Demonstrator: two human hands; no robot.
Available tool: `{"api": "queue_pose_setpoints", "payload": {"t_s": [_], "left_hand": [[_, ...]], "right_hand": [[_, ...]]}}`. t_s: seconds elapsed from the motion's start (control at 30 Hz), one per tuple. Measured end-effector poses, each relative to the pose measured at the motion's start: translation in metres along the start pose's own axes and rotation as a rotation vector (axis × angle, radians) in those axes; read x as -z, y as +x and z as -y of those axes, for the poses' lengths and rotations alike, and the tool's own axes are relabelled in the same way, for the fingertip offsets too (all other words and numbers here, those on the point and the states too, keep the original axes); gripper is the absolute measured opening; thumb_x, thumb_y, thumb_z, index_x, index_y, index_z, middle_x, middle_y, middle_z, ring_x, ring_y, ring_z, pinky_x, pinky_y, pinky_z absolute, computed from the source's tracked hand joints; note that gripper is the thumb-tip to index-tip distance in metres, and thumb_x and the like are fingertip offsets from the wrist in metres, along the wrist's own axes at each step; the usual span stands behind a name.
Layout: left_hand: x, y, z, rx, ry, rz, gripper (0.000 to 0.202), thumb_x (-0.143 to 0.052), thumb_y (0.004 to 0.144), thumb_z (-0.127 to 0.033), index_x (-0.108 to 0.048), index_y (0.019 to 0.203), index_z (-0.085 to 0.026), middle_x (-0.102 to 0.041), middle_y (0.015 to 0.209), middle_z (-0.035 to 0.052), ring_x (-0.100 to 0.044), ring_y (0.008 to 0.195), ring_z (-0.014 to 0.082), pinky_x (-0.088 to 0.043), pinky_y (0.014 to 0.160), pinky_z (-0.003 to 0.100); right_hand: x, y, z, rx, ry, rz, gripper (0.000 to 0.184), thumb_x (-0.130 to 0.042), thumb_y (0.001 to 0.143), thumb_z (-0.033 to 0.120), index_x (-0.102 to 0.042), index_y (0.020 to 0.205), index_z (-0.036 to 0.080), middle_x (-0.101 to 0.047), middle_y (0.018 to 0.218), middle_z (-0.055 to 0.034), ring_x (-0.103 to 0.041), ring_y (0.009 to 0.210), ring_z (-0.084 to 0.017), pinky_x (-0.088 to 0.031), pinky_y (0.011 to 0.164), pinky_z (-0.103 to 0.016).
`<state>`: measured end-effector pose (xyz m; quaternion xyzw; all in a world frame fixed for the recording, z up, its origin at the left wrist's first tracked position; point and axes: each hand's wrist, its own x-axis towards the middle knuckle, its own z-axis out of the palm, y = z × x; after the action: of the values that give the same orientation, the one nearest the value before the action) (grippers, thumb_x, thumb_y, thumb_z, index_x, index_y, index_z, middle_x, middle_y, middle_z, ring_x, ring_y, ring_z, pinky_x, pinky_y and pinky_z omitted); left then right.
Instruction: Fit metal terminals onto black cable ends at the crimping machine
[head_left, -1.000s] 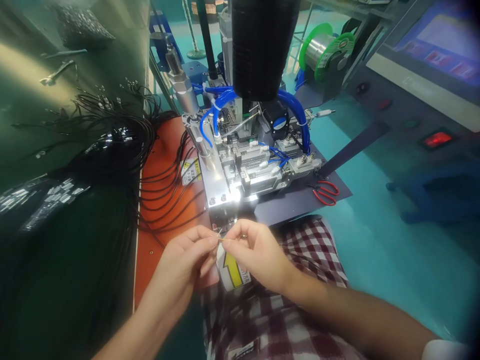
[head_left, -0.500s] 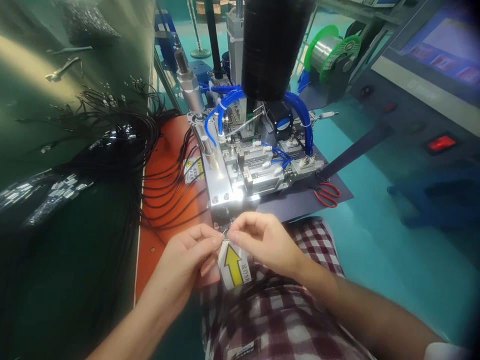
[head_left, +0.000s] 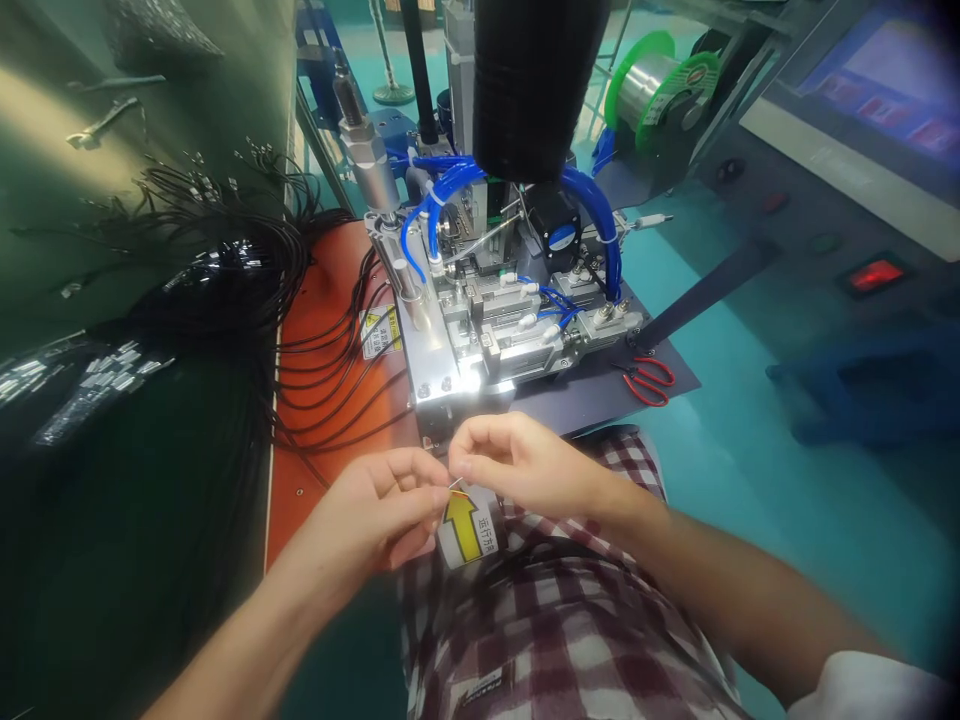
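Note:
My left hand (head_left: 379, 510) and my right hand (head_left: 510, 460) meet in front of me, fingertips pinched together on a thin wire end (head_left: 454, 486) that is too small to make out well. They hover over a white label with a yellow arrow (head_left: 466, 528), just below the front edge of a metal fixture (head_left: 480, 340) with blue air hoses. Below the hands lies my checked shirt (head_left: 555, 620).
A bundle of black cables (head_left: 225, 280) spreads over the orange plate (head_left: 330, 400) on the left. Small metal parts (head_left: 82, 385) lie further left. Red-handled scissors (head_left: 645, 380) rest right of the fixture. A green wire spool (head_left: 652, 90), a black cylinder (head_left: 532, 80) and a control panel (head_left: 862, 120) stand behind.
Both hands have stayed pinched together and shifted only slightly; the view has drifted a little.

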<state>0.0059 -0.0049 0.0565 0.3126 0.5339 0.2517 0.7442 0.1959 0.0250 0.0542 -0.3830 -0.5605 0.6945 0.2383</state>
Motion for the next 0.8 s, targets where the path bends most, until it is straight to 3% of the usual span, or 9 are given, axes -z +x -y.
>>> {"api": "queue_pose_setpoints", "payload": {"t_s": [0.1, 0.3, 0.53, 0.8], "left_hand": [[0.004, 0.001, 0.006, -0.001, 0.047, 0.019, 0.024, -0.079, 0.071, -0.036, -0.064, 0.069, -0.018, -0.043, 0.035, -0.0078, -0.029, 0.034, 0.0025, -0.037, 0.048, 0.021], [0.001, 0.001, 0.007, -0.024, 0.074, -0.002, 0.022, -0.077, 0.074, -0.035, -0.061, 0.069, -0.019, -0.038, 0.033, -0.01, -0.029, 0.034, 0.0031, -0.037, 0.048, 0.02], [-0.004, 0.002, 0.003, -0.05, 0.004, -0.058, 0.029, -0.084, 0.062, -0.036, -0.065, 0.071, -0.015, -0.058, 0.053, -0.002, -0.034, 0.035, 0.0019, -0.027, 0.04, 0.017], [-0.002, -0.001, -0.001, -0.037, 0.018, -0.075, 0.037, -0.087, 0.061, -0.043, -0.071, 0.081, -0.015, -0.061, 0.059, -0.0002, -0.036, 0.039, 0.0022, -0.03, 0.043, 0.018]], "right_hand": [[0.001, -0.001, 0.002, -0.011, -0.06, 0.04, 0.015, -0.059, 0.089, 0.026, -0.058, 0.076, 0.017, -0.051, 0.066, 0.0042, -0.043, 0.057, -0.009, -0.035, 0.052, -0.02], [0.002, 0.0, 0.001, -0.015, -0.089, 0.039, 0.017, -0.06, 0.09, 0.029, -0.059, 0.077, 0.017, -0.052, 0.066, 0.0045, -0.044, 0.057, -0.009, -0.034, 0.051, -0.021], [0.0, -0.006, -0.007, 0.076, -0.068, -0.19, 0.015, -0.06, 0.09, 0.028, -0.065, 0.082, 0.017, -0.057, 0.067, 0.0038, -0.043, 0.055, -0.009, -0.035, 0.052, -0.023], [-0.004, -0.006, -0.015, 0.113, -0.078, -0.208, 0.012, -0.063, 0.085, 0.025, -0.063, 0.078, 0.015, -0.06, 0.069, 0.0019, -0.048, 0.059, -0.01, -0.039, 0.055, -0.023]]}}
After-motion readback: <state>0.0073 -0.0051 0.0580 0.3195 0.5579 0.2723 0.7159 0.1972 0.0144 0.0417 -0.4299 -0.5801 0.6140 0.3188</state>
